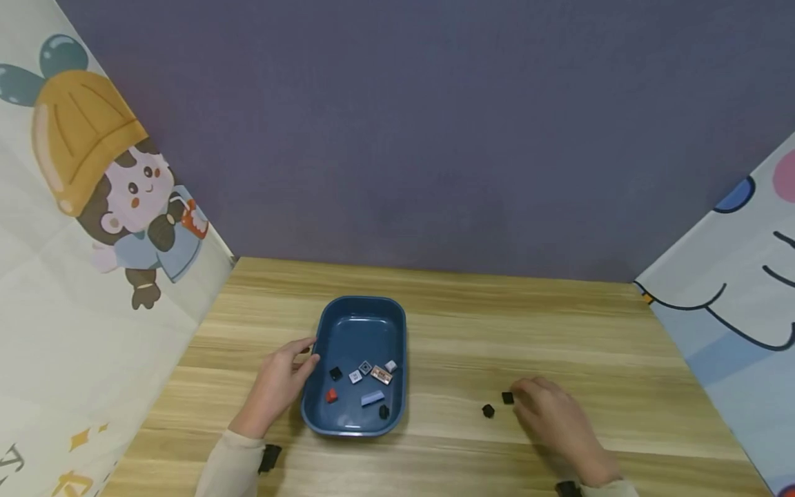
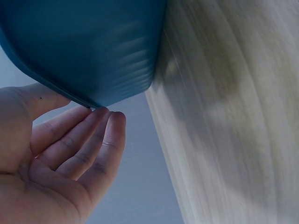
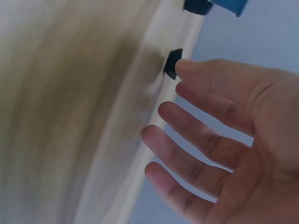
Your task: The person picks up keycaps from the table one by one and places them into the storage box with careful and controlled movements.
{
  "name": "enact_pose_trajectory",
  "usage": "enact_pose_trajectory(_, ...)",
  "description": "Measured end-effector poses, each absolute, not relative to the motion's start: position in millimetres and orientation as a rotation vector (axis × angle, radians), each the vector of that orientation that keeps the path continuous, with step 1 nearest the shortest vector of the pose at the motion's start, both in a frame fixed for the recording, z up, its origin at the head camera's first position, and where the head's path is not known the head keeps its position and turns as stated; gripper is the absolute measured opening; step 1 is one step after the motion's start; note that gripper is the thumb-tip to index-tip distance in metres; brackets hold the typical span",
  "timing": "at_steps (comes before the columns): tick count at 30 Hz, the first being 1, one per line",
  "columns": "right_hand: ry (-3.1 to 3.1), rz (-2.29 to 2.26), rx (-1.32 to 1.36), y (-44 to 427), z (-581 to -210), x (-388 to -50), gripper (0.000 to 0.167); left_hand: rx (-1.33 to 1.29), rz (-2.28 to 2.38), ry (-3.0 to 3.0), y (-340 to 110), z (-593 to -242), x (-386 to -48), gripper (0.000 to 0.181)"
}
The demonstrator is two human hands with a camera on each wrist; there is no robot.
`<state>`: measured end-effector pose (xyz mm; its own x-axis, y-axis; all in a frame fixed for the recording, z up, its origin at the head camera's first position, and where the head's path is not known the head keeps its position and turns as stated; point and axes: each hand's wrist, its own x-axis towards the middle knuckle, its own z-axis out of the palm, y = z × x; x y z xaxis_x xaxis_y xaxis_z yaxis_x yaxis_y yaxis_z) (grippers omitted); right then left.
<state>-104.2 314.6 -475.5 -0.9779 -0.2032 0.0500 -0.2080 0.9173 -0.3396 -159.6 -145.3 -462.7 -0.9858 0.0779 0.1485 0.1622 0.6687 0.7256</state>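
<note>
A deep blue rectangular tray [image 1: 354, 422] stands on the wooden table, left of centre. My left hand [image 1: 277, 383] holds its left rim, and the left wrist view shows the hand's thumb and fingertips [image 2: 100, 112] meeting at the tray's edge [image 2: 56, 86]. Inside lie several keycaps, among them a red one [image 1: 332, 395], a long lavender one [image 1: 373, 398] and a black one [image 1: 336, 373]. On the right, my right hand [image 1: 555, 417] touches a small black keycap [image 1: 508, 398] with its thumb; its other fingers are spread, loosely bent.
Another black keycap [image 1: 488, 411] lies on the table [image 1: 453, 331], just left of the one at my right hand. A dark grey-blue panel [image 1: 435, 138] rises behind the table. Printed sheets with cartoon figures hang at the left [image 1: 37, 310] and right [image 1: 733, 297].
</note>
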Motion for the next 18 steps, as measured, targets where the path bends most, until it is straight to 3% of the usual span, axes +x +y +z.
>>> enact_pose_trajectory(18, -3.059, 0.521, 0.323, 309.8, -478.9, -106.4, 0.023, -0.181, -1.217, -2.792, -144.8, -464.1, -159.4, 0.038)
